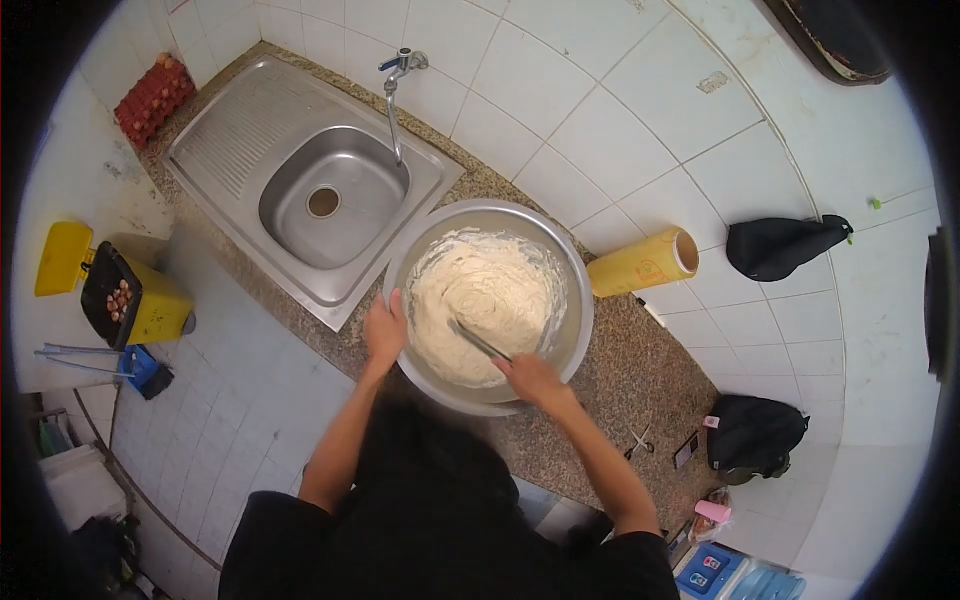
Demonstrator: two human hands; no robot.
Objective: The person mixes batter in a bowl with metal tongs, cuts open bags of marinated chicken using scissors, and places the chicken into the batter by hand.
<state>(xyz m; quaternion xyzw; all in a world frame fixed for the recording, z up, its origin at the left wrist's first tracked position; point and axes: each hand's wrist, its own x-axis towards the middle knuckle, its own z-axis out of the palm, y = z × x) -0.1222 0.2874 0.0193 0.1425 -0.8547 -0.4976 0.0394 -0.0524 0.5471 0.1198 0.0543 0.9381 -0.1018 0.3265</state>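
A large metal bowl (582, 335) stands on the speckled counter beside the sink. Pale, thick batter (478, 285) fills much of it, with swirl marks on top and smears up the inner wall. My left hand (386, 328) grips the bowl's left rim; some of its fingers are hidden against the outside. Over the near right part of the bowl, my right hand (532, 378) is closed around a metal mixing utensil (480, 340). The utensil slants into the batter, and its sunken end is hidden, so its exact kind does not show.
Left of the bowl is a steel sink (290, 215) with a tap (398, 75). A yellow wrap roll (645, 265) stands close behind the bowl's right side. Scissors (640, 442) and a phone (686, 450) lie on the counter's right. Red egg trays (155, 100) sit at the far left.
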